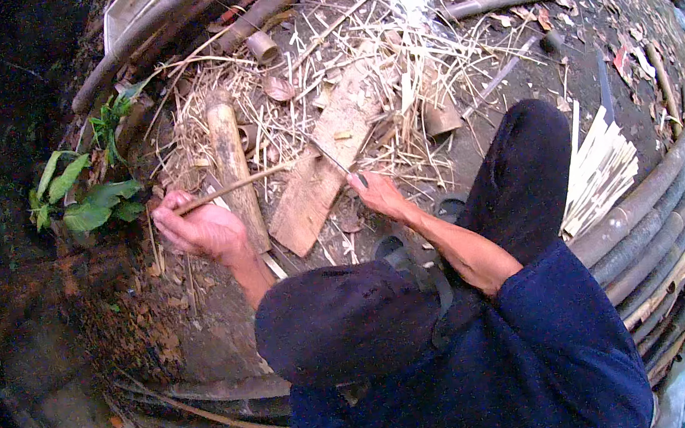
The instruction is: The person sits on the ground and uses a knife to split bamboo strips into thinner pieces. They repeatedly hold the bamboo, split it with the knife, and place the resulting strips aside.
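Note:
My left hand is closed around one end of a thin brown bamboo stick. From there the stick slants up to the right, its far end over a flat wooden board. My right hand grips the handle of a knife, whose narrow blade points up and left. Blade and stick end meet or nearly meet above the board; I cannot tell whether they touch. A small pale chip lies on the board beside the blade. Left of the board rests a thick round wooden log.
Pale shavings litter the ground around the board. Split strips lie in a bundle to the right, near stacked bamboo poles. Short bamboo pieces lie at the far side. A leafy green plant grows at the left.

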{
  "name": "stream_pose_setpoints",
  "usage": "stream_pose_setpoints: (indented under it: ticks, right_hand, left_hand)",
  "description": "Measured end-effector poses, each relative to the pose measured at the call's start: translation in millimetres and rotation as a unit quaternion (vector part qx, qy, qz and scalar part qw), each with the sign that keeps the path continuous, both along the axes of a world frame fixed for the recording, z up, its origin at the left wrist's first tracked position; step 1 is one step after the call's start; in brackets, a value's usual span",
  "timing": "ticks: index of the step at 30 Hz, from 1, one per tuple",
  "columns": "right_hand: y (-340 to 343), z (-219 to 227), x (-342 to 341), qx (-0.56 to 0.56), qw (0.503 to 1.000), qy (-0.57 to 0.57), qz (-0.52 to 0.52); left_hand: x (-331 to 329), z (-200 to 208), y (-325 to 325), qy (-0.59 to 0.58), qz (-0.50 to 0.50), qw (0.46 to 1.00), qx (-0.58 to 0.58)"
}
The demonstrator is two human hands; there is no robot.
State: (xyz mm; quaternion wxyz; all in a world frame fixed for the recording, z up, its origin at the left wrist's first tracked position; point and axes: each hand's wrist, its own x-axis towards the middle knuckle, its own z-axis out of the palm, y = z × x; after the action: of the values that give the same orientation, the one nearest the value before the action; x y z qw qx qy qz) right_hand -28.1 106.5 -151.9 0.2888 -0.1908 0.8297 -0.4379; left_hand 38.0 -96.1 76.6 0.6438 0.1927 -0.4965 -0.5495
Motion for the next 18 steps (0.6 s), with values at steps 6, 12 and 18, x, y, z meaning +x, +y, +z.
stream_pose_setpoints:
  ticks: [6, 12, 18]
  right_hand:
    - [-0.6, 82.1, 17.9, -0.039, 0.996, -0.073, 0.035]
    - [-23.5, 172.9, 44.9, -0.172, 0.980, -0.014, 0.102]
    - [-24.0, 125.3, 63.7, -0.152, 0.977, 0.112, 0.103]
  left_hand:
    - [6.0, 11.9, 2.3, -0.015, 0.041, 0.999, -0.001]
    - [-5.0, 2.7, 37.3, -0.091, 0.097, 0.991, 0.000]
    - [-0.5, -0.1, 62.7, -0.125, 0.131, 0.983, 0.000]
